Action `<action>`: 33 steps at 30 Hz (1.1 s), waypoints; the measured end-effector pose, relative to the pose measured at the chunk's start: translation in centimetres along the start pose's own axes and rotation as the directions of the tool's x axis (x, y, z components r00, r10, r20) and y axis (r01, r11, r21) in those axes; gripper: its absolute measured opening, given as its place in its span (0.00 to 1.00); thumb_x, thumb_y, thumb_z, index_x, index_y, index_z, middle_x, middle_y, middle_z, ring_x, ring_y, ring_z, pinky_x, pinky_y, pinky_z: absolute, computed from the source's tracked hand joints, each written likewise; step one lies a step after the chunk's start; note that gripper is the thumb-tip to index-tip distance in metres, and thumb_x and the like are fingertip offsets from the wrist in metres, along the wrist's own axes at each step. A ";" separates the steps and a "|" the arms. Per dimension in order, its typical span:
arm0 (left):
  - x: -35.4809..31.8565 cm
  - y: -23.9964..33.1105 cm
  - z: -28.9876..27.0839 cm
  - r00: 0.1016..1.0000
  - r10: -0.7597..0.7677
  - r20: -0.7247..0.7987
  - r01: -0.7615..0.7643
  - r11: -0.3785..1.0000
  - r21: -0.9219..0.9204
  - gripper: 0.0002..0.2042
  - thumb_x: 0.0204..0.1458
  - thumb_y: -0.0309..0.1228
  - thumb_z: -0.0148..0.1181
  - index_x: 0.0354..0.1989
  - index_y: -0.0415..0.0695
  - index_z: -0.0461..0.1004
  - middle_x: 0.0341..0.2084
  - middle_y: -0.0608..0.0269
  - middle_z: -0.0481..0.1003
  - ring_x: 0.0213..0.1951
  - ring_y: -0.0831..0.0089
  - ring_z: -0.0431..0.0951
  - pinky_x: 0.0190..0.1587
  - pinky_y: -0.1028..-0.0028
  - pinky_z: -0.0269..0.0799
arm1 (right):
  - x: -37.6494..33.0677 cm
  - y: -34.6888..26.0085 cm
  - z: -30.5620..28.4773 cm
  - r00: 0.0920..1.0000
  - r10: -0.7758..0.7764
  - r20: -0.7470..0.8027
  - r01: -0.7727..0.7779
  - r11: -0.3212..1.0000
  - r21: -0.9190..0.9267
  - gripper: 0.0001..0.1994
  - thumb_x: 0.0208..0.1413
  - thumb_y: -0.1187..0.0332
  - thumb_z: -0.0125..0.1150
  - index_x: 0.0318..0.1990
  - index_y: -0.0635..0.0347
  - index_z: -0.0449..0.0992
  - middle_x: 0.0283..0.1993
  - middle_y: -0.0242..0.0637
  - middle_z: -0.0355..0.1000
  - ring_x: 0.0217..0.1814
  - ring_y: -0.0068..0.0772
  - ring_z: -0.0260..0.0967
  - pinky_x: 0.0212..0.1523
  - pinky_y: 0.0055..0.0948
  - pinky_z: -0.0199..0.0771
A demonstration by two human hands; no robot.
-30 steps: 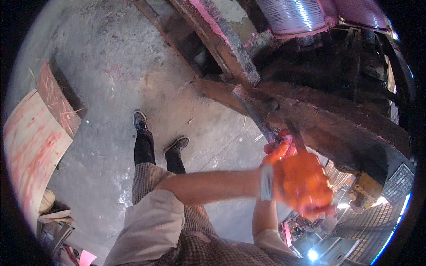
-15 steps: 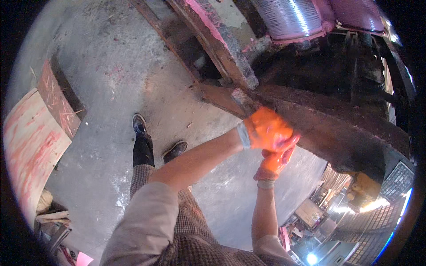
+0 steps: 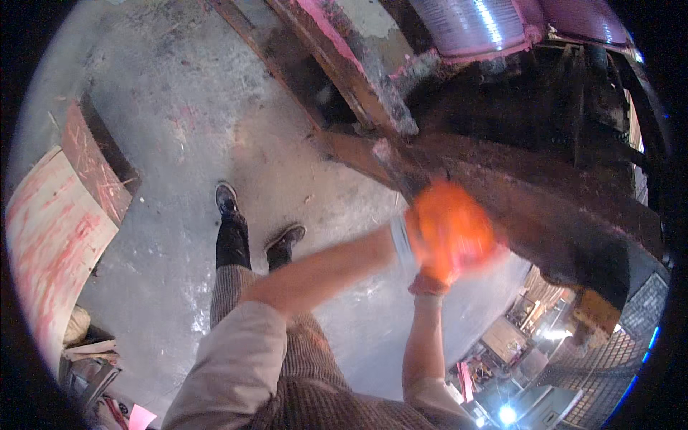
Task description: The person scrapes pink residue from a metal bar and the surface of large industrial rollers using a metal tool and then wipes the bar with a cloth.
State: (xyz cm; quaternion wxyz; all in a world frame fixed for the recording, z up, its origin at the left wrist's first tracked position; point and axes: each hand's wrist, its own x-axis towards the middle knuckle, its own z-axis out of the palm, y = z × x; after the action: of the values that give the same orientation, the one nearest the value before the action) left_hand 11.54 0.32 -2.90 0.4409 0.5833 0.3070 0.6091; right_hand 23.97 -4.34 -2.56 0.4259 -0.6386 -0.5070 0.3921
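- Working close in at the bar (image 3: 393, 163) with both hands appears to be the step in hand; whether that means gripping, rubbing or pulling, the blur does not settle.
- The orange-gloved left hand (image 3: 459, 218) is badly blurred and lies across the near part of the bar in this view; whether it grasps anything or is clenched on nothing is impossible to tell.
- The right hand (image 3: 434, 281) sits just on the near side of the left, its fingers hidden behind it, so its hold is equally unclear; the two gloves overlap and seem to touch.
- The bar slants down and right from its pale far end beside the rusty beam (image 3: 559, 208), then disappears under the left hand; its near end is out of sight.
- Beyond the beam, at the far right, are pink-smeared rollers (image 3: 469, 29); a red-streaked board (image 3: 57, 244) leans at the left, over the grey floor (image 3: 358, 315).
- The next move, as I judge it, calls for a sure hold with both gloves, and for knuckles kept clear of the beam's edge.
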 end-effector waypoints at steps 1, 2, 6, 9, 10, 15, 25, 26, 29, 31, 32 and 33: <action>-1.7 2.0 5.3 0.995 0.041 -0.087 -0.024 0.981 0.193 0.15 0.56 0.41 0.62 0.19 0.52 0.71 0.17 0.70 0.72 0.22 0.71 0.74 0.28 0.66 0.70 | 0.2 2.1 -1.7 0.993 -0.103 0.048 0.112 0.958 -0.264 0.23 0.65 0.54 0.56 0.62 0.56 0.66 0.43 0.27 0.70 0.34 0.21 0.67 0.31 0.23 0.69; -2.4 2.6 7.2 0.965 0.070 -0.251 -0.015 0.977 0.213 0.14 0.56 0.41 0.62 0.20 0.52 0.73 0.18 0.70 0.73 0.23 0.70 0.75 0.29 0.65 0.71 | -0.6 3.2 -4.4 0.978 -0.171 0.123 0.210 0.828 -0.520 0.25 0.64 0.52 0.58 0.63 0.55 0.65 0.42 0.28 0.71 0.35 0.22 0.70 0.33 0.25 0.72; -1.5 -3.1 -4.9 0.902 0.374 -0.214 -0.217 0.824 0.524 0.11 0.50 0.41 0.67 0.21 0.53 0.75 0.23 0.65 0.76 0.32 0.66 0.78 0.38 0.60 0.73 | -0.5 -3.6 0.3 0.997 0.060 0.058 -0.058 0.997 -0.041 0.18 0.67 0.58 0.56 0.58 0.57 0.68 0.44 0.29 0.71 0.38 0.24 0.69 0.36 0.23 0.71; 0.4 0.3 -6.3 0.962 0.189 -0.198 -0.068 0.866 0.496 0.07 0.50 0.37 0.66 0.24 0.54 0.76 0.24 0.69 0.76 0.30 0.64 0.78 0.32 0.59 0.71 | -0.6 -4.0 1.7 0.994 -0.106 -0.028 0.099 0.978 -0.186 0.14 0.66 0.58 0.57 0.51 0.58 0.70 0.37 0.30 0.72 0.32 0.26 0.68 0.31 0.29 0.68; 0.6 2.0 -6.1 0.901 0.312 -0.302 -0.166 0.890 0.425 0.08 0.49 0.37 0.67 0.21 0.54 0.75 0.23 0.67 0.75 0.27 0.63 0.77 0.31 0.62 0.71 | -0.5 -2.5 1.9 0.947 -0.316 -0.060 0.289 0.919 -0.270 0.14 0.66 0.59 0.57 0.50 0.58 0.70 0.38 0.30 0.73 0.34 0.27 0.69 0.32 0.30 0.69; -1.2 2.5 -3.4 0.782 0.493 -0.381 -0.317 0.842 0.437 0.08 0.46 0.38 0.69 0.22 0.56 0.76 0.22 0.68 0.76 0.27 0.64 0.76 0.32 0.63 0.71 | -1.0 -2.8 1.1 0.990 -0.139 -0.015 0.137 0.984 -0.116 0.22 0.64 0.58 0.60 0.60 0.59 0.67 0.56 0.34 0.69 0.58 0.33 0.67 0.58 0.36 0.68; -1.2 6.4 -1.2 0.838 0.414 -0.355 -0.297 0.893 0.339 0.10 0.53 0.42 0.62 0.23 0.55 0.74 0.25 0.65 0.77 0.31 0.59 0.78 0.36 0.58 0.72 | -0.5 -2.1 0.9 0.963 -0.269 0.032 0.271 0.958 -0.094 0.19 0.66 0.58 0.57 0.57 0.59 0.69 0.48 0.31 0.70 0.45 0.22 0.68 0.43 0.24 0.71; -1.8 5.4 -0.5 0.836 0.387 -0.389 -0.269 0.907 0.324 0.09 0.53 0.42 0.62 0.24 0.54 0.75 0.26 0.64 0.77 0.32 0.58 0.78 0.37 0.57 0.71 | -0.7 -2.7 0.7 0.978 -0.205 0.042 0.209 0.965 -0.156 0.18 0.66 0.58 0.56 0.56 0.59 0.69 0.45 0.30 0.70 0.40 0.19 0.67 0.38 0.22 0.71; 0.6 0.2 -5.6 0.841 0.308 -0.445 -0.119 0.907 0.403 0.15 0.50 0.36 0.66 0.15 0.50 0.70 0.14 0.64 0.68 0.19 0.56 0.71 0.22 0.57 0.61 | -0.5 -7.8 4.2 1.000 0.001 -0.003 -0.002 0.973 -0.232 0.16 0.66 0.58 0.52 0.52 0.59 0.70 0.40 0.30 0.69 0.26 0.16 0.63 0.27 0.19 0.67; -2.4 -1.9 -2.3 0.891 0.217 -0.399 -0.078 0.938 0.338 0.09 0.52 0.40 0.64 0.29 0.50 0.75 0.27 0.60 0.74 0.32 0.57 0.75 0.35 0.60 0.67 | -1.3 -7.6 2.9 0.998 -0.009 0.068 0.022 0.979 -0.204 0.16 0.66 0.57 0.53 0.52 0.60 0.70 0.41 0.30 0.69 0.31 0.18 0.65 0.32 0.22 0.70; -4.0 -3.7 -0.2 0.912 0.189 -0.363 -0.069 0.945 0.320 0.10 0.53 0.41 0.64 0.37 0.50 0.77 0.33 0.58 0.77 0.38 0.58 0.77 0.41 0.62 0.70 | -0.7 -6.4 2.7 0.973 -0.212 0.097 0.232 0.913 -0.336 0.17 0.65 0.57 0.55 0.52 0.59 0.69 0.43 0.30 0.69 0.36 0.21 0.66 0.37 0.25 0.70; -3.9 -1.6 0.7 0.914 0.184 -0.363 -0.095 0.964 0.249 0.11 0.52 0.42 0.64 0.38 0.52 0.78 0.35 0.60 0.78 0.40 0.59 0.77 0.44 0.61 0.71 | -0.5 -5.1 2.3 0.905 -0.410 0.115 0.412 0.772 -0.484 0.18 0.64 0.56 0.58 0.53 0.59 0.69 0.44 0.31 0.69 0.41 0.23 0.67 0.42 0.27 0.71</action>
State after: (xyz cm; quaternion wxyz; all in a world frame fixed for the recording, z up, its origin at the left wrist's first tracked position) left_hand 12.29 -2.57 -5.88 0.2584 0.5201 0.4115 0.7024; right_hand 20.18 -3.82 1.54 0.3212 -0.5994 -0.7184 0.1464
